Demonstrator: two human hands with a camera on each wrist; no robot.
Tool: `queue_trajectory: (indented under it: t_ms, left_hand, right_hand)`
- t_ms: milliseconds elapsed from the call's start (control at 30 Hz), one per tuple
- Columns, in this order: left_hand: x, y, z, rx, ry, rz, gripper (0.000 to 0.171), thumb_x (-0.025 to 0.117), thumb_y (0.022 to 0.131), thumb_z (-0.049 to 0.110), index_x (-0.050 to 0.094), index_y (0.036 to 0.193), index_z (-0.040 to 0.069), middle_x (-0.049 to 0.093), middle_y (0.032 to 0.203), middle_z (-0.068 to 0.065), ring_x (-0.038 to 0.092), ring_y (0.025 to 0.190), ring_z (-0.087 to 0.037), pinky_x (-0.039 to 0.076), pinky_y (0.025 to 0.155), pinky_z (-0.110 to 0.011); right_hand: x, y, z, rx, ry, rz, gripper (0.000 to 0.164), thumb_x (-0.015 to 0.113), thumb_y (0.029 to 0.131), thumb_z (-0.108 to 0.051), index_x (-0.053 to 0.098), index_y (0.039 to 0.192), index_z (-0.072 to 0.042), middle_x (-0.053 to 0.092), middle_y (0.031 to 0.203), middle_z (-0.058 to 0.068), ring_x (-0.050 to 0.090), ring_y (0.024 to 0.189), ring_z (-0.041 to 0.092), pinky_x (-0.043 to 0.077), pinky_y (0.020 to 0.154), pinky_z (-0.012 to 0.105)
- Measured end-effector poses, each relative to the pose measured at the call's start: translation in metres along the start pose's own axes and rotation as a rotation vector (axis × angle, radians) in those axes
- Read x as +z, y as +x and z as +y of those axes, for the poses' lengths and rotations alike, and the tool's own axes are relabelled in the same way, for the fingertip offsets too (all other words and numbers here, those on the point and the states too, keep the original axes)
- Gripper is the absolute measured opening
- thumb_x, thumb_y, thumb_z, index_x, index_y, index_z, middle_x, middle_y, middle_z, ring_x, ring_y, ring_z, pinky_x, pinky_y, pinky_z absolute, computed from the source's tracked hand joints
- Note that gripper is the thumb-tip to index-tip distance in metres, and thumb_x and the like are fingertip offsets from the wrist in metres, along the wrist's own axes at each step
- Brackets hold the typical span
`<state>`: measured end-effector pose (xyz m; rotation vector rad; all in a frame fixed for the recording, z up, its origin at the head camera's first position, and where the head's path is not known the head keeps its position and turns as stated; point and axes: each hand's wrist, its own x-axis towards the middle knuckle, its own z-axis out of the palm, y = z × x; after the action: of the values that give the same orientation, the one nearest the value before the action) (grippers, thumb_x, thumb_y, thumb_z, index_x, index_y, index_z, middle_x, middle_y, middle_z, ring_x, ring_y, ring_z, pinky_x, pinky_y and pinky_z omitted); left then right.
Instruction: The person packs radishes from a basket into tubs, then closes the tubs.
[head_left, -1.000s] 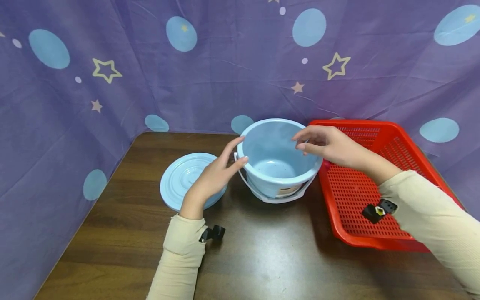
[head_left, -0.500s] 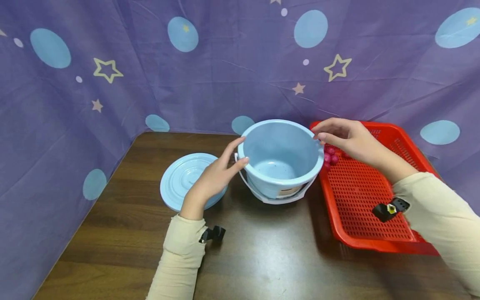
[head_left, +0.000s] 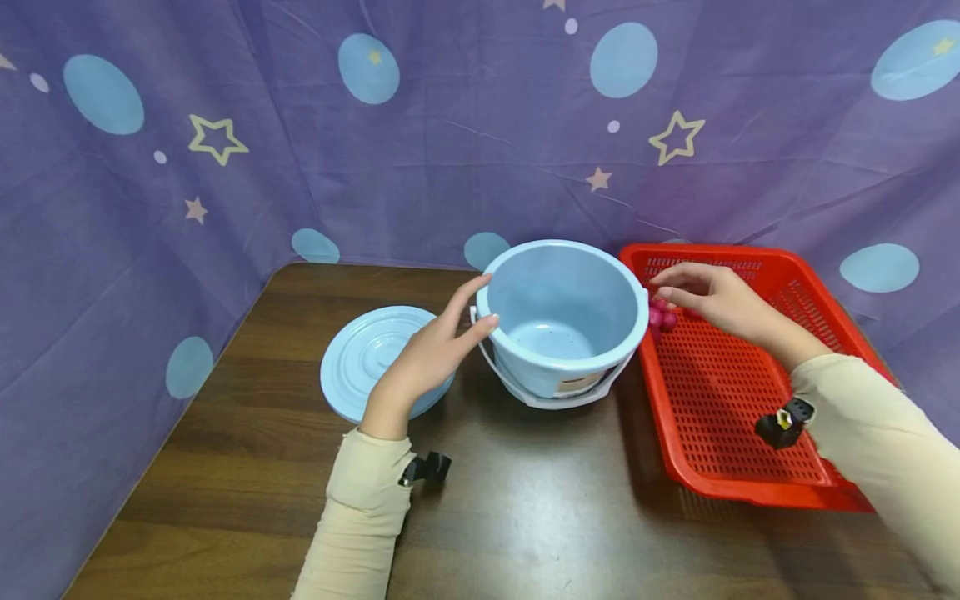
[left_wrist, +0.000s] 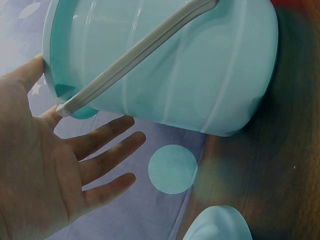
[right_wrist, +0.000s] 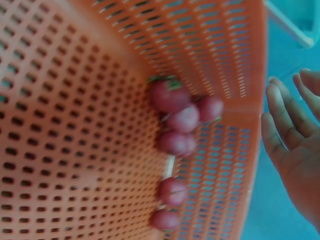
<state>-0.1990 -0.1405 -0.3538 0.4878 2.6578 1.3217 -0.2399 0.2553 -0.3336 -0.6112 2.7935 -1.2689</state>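
Note:
A light blue bucket (head_left: 558, 333) stands upright on the table with its white handle (head_left: 555, 402) hanging down at the front. My left hand (head_left: 423, 354) touches the bucket's left rim, thumb and fingers spread and straight; in the left wrist view its palm and loose fingers lie beside the bucket wall. Above the red basket (head_left: 675, 450), just right of the bucket, hovers my right hand (head_left: 716, 300), fingers loosely bent and holding nothing. Several round pink-red radishes (right_wrist: 170, 95) with green stem ends lie in the basket along its side wall, partly hidden by the right hand in the head view.
A round light blue lid (head_left: 360, 358) lies left of the bucket, partly under the left forearm in view. The wooden table (head_left: 487, 517) backs onto a purple curtain (head_left: 450, 150). Basket and bucket stand close side by side.
My right hand has moved right from over the bucket's opening to above the basket, lowering slightly at the end. My left hand has stayed at the bucket's rim.

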Motion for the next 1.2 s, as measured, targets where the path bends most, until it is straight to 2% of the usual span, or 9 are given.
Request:
queue_trajectory:
  t_ms: [67,200,367,600,767,900,1200]
  left_hand:
    - [0.0,0.0,0.0,-0.001,0.0,-0.003,0.059,0.042,0.092,0.074,0.017,0.145,0.064,0.044,0.15,-0.006,0.054,0.121,-0.03,0.043,0.094,-0.054]
    - [0.0,0.001,0.0,-0.001,-0.004,-0.007,0.059,0.041,0.092,0.075,0.017,0.145,0.064,0.045,0.149,-0.007,0.054,0.121,-0.03,0.043,0.094,-0.054]
    - [0.0,0.001,0.0,-0.001,-0.009,-0.011,0.06,0.041,0.092,0.074,0.018,0.147,0.062,0.043,0.15,-0.008,0.054,0.12,-0.032,0.043,0.094,-0.055]
    - [0.0,0.0,0.002,-0.008,-0.005,-0.013,0.06,0.041,0.092,0.075,0.017,0.146,0.063,0.039,0.154,-0.006,0.054,0.121,-0.035,0.042,0.094,-0.056]
    - [0.0,0.001,0.001,-0.011,0.001,-0.012,0.059,0.041,0.092,0.075,0.016,0.145,0.065,0.038,0.155,-0.004,0.054,0.12,-0.034,0.043,0.093,-0.056]
    - [-0.001,0.001,0.0,-0.012,0.003,-0.011,0.059,0.04,0.092,0.076,0.016,0.145,0.065,0.038,0.155,-0.004,0.054,0.121,-0.035,0.043,0.093,-0.057]
    - [-0.001,0.002,-0.001,-0.02,0.002,-0.011,0.059,0.04,0.091,0.076,0.015,0.144,0.067,0.038,0.155,-0.004,0.055,0.119,-0.035,0.043,0.093,-0.057]
  right_hand:
    - [0.002,0.0,0.008,0.008,-0.037,-0.018,0.028,0.062,0.098,-0.01,0.064,0.122,0.004,0.069,0.105,0.015,0.063,0.084,0.007,0.048,0.075,0.015]
    - [0.005,0.0,0.022,0.034,-0.105,-0.051,0.028,0.062,0.098,-0.012,0.065,0.123,0.001,0.068,0.109,0.018,0.063,0.089,0.018,0.045,0.077,0.013]
    - [0.011,-0.002,0.035,0.06,-0.152,-0.083,0.027,0.064,0.097,-0.014,0.066,0.121,-0.001,0.069,0.11,0.017,0.063,0.092,0.027,0.046,0.078,0.017]
    - [0.023,-0.002,0.047,0.049,-0.216,-0.116,0.024,0.071,0.091,-0.009,0.069,0.114,-0.001,0.07,0.101,0.011,0.061,0.09,0.025,0.05,0.081,0.034]
    - [0.03,-0.001,0.05,-0.015,-0.229,-0.11,0.026,0.075,0.085,-0.002,0.069,0.11,0.003,0.067,0.087,0.007,0.057,0.078,0.022,0.049,0.073,0.031]
    - [0.033,-0.001,0.051,-0.056,-0.228,-0.121,0.03,0.076,0.082,0.003,0.068,0.11,0.006,0.063,0.082,0.005,0.055,0.076,0.02,0.048,0.069,0.028]
    - [0.039,0.001,0.058,-0.03,-0.251,-0.177,0.041,0.077,0.08,0.004,0.063,0.118,0.008,0.061,0.079,0.003,0.055,0.072,0.019,0.051,0.069,0.033]
